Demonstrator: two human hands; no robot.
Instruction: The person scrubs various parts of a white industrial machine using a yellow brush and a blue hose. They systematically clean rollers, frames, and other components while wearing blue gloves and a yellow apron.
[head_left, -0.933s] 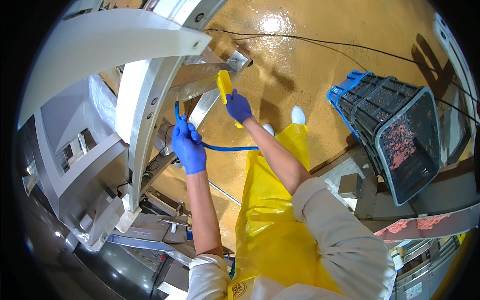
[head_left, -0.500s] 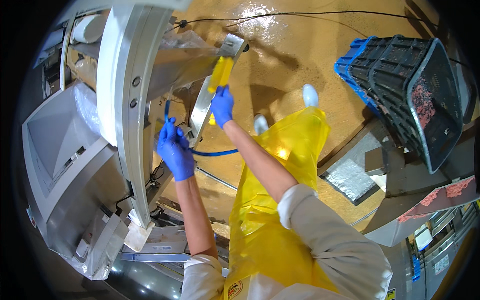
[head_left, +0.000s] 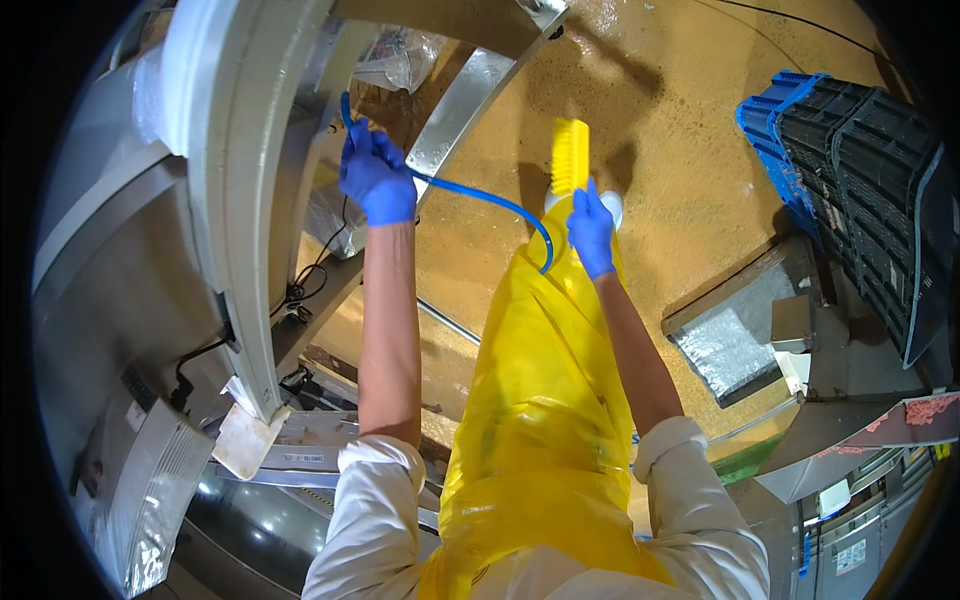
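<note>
Blue-gloved on both sides, grips a thin blue hose [head_left: 490, 195] in the left hand [head_left: 378, 175], curling the fingers closed around it near one end, just beside a pale machine frame [head_left: 235, 180]. Lets a short piece stick up past the knuckles and the rest run off to the right, curving down to the front of a yellow apron [head_left: 540, 430]. Holds a yellow brush [head_left: 578, 160] in the right hand [head_left: 591, 230], closed on the handle, with bristles turned left and head pointing away from the body, above the tan floor [head_left: 690, 100] and near white boots [head_left: 613, 208]. Has the hands well apart, with part of the hose between them. Wears white sleeves [head_left: 690, 490] folded back above bare forearms. Has a slanting metal bar [head_left: 470, 95] near the left hand and clear plastic [head_left: 400, 58] beyond. To the right, well apart from the brush, has black crates [head_left: 870, 180] tipped on a slant against a blue crate [head_left: 775, 140]; below, a silvery sheet [head_left: 730, 345] and, near the right edge, pink crumbs [head_left: 930, 410] on metal.
</note>
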